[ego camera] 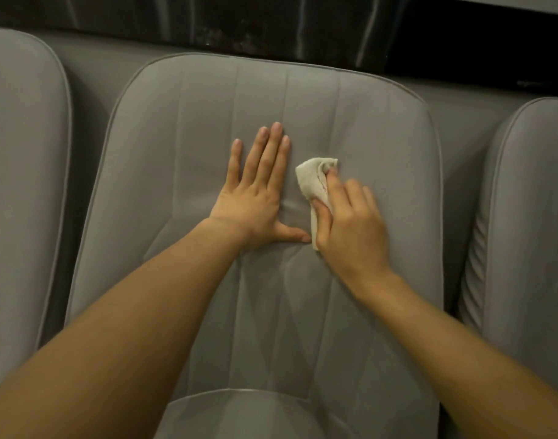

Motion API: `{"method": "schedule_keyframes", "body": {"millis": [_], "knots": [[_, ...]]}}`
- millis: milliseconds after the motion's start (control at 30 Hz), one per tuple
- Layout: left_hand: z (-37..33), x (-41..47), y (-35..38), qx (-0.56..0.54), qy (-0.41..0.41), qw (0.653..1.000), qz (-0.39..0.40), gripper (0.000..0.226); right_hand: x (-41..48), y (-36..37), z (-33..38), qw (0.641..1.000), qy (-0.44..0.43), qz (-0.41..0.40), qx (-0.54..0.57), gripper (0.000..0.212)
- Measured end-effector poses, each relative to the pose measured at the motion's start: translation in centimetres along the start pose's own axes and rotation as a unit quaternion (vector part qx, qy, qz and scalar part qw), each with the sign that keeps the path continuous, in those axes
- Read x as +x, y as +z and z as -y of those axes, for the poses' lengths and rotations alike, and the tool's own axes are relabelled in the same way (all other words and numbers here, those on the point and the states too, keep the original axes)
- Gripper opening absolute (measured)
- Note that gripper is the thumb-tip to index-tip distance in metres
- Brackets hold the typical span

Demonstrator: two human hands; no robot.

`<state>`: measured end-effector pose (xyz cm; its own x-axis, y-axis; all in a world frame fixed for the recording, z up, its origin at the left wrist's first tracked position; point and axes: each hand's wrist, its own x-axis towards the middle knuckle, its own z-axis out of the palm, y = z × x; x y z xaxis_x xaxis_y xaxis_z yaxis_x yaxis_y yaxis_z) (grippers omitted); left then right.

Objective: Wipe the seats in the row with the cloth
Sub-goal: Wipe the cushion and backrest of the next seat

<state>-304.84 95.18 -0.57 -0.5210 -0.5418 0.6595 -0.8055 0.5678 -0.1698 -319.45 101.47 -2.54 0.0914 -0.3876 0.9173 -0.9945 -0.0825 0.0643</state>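
**While the left hand (255,194) lies flat, the right hand (350,229) holds the cloth (314,182) on the middle seat (375,122)**

Where the grey padded back of the middle seat shows its vertical stitched panels, the small pale cloth sits bunched against the fabric, roughly at the centre of the backrest and a little right of its midline. It is crumpled rather than spread; its upper fold sticks out beyond the fingers, and a narrow tail runs down along the thumb side of the right hand. The right hand grasps it, with the thumb and curled fingers closed round the wad and pressing it to the upholstery. This hand looks slightly blurred.

Just beside the cloth on its left, the left hand is released and holds nothing. Its palm is flat on the backrest, the four fingers are straight, close together and pointing up, and the thumb is stretched sideways so that its tip comes right up to the cloth's lower end. Both bare forearms reach in from the bottom corners.

Below the arms, the rounded edge of the seat cushion (271,413) shows at the bottom. A seat on the left (24,153) and a seat on the right (531,217), in the same grey with piped edges, flank the middle one, each separated from it by a dark gap. Above the backrests runs a dark strip (271,23), too dim to make out.
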Motion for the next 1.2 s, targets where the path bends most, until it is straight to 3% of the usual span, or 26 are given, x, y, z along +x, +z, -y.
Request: {"method": "schedule_keyframes", "body": {"millis": [133, 200, 333, 567, 700, 833, 900, 1200], "knots": [[0.0, 0.1, 0.2, -0.011, -0.007, 1.000, 0.011, 0.131, 3.0, -1.6, -0.4, 0.999, -0.023, -0.032, 0.020, 0.047], [-0.1, 0.1, 0.2, -0.010, -0.009, 1.000, 0.009, 0.131, 7.1, -2.6, -0.9, 0.997, 0.024, -0.071, 0.011, 0.047], [-0.1, 0.1, 0.2, -0.009, -0.006, 1.000, 0.000, 0.128, 12.1, -2.7, -2.0, 0.994, 0.110, -0.015, 0.012, 0.048], [0.1, -0.1, 0.6, -0.002, 0.000, 0.999, -0.032, 0.126, 0.4, -0.1, -0.4, 1.000, -0.002, -0.003, -0.006, 0.048], [0.0, -1.1, 2.4, -0.007, -0.007, 0.997, -0.080, 0.119, 0.3, -1.0, -0.1, 0.999, -0.029, 0.007, 0.029, 0.046], [0.3, -1.6, 3.6, -0.017, 0.005, 0.993, -0.119, 0.121, 5.0, -3.1, -1.2, 0.997, 0.044, -0.059, 0.008, 0.048], [0.6, -1.8, 3.8, -0.014, 0.016, 0.992, -0.121, 0.122, 6.7, -3.1, -2.5, 0.994, 0.089, -0.055, -0.006, 0.050], [1.1, -3.1, 4.1, 0.034, 0.022, 0.994, -0.100, 0.124, -3.4, -0.9, -0.7, 1.000, -0.006, 0.006, -0.026, 0.045]]}}
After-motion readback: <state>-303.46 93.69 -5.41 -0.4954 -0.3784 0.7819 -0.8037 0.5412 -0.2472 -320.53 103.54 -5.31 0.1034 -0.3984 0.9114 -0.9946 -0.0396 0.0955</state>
